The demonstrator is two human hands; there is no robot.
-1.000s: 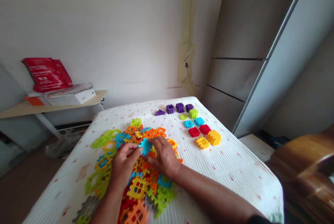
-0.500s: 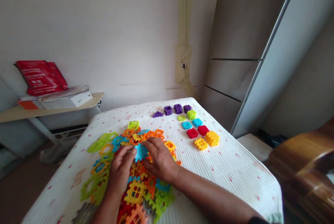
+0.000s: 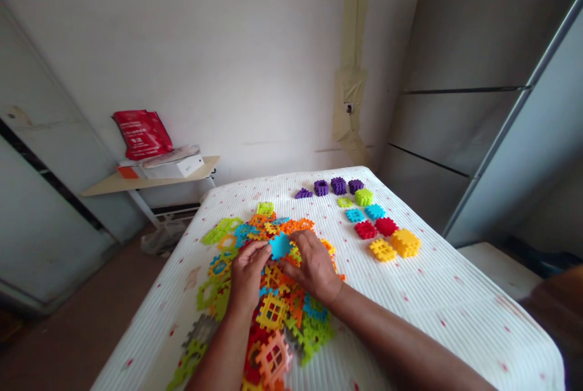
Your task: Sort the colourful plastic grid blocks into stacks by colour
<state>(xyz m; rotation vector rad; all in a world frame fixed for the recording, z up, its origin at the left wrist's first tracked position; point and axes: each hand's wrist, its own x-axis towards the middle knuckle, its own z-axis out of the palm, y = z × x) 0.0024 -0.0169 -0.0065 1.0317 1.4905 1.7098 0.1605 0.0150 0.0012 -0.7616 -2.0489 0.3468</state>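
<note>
A light-blue toothed building tile (image 3: 279, 246) is held above the pile by both hands. My left hand (image 3: 248, 272) pinches its left edge between thumb and fingers. My right hand (image 3: 314, 266) has its curled fingers against the tile's right side, and part of that edge is hidden. Under and around the hands spreads a loose pile of interlocking tiles in orange, yellow, green, blue and red, among them a yellow window tile (image 3: 272, 312) and a salmon window tile (image 3: 274, 356).
Sorted stacks stand at the right: purple tiles (image 3: 338, 185), green tiles (image 3: 364, 197), blue tiles (image 3: 374, 212), red tiles (image 3: 387, 226) and yellow tiles (image 3: 405, 243). A small side table (image 3: 150, 183) bears boxes and a red bag (image 3: 142, 136). A fridge (image 3: 441, 118) stands behind the table's right side.
The view has swung left, so everything sits further right in the picture. The blue tile has turned between my hands and now shows a differently angled, toothed outline.
</note>
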